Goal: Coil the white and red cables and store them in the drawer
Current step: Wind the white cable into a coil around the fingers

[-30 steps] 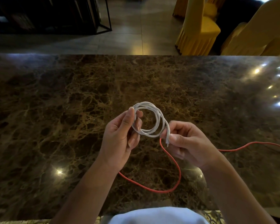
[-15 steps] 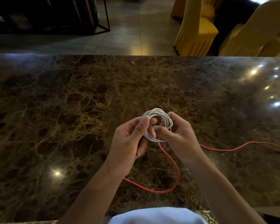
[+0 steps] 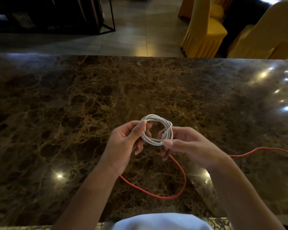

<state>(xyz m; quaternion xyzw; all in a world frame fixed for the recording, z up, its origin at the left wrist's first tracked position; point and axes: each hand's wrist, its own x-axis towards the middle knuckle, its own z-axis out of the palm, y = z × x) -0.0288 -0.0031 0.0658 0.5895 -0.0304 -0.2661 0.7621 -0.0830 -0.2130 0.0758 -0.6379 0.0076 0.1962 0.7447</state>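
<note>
The white cable point(image 3: 156, 119) is wound into a small round coil of several loops, held in the air above the table. My left hand point(image 3: 125, 145) pinches the coil's left side between thumb and fingers. My right hand point(image 3: 188, 146) grips its right side, thumb at the lower right of the loop. The red cable point(image 3: 178, 195) lies loose on the marble table point(image 3: 73, 113), curving under both hands and running off to the right edge. No drawer is in view.
The dark marble top stretches wide to left, right and far side. Yellow-covered chairs point(image 3: 204, 30) stand beyond the far edge at the right. A dark metal-framed shelf point(image 3: 56, 15) stands at the back left. My white shirt point(image 3: 161, 221) shows at the bottom.
My right hand passed the cable's end through the coil, then drew back to the right. The coil opened wider again, with the end now wrapped round its right side.
</note>
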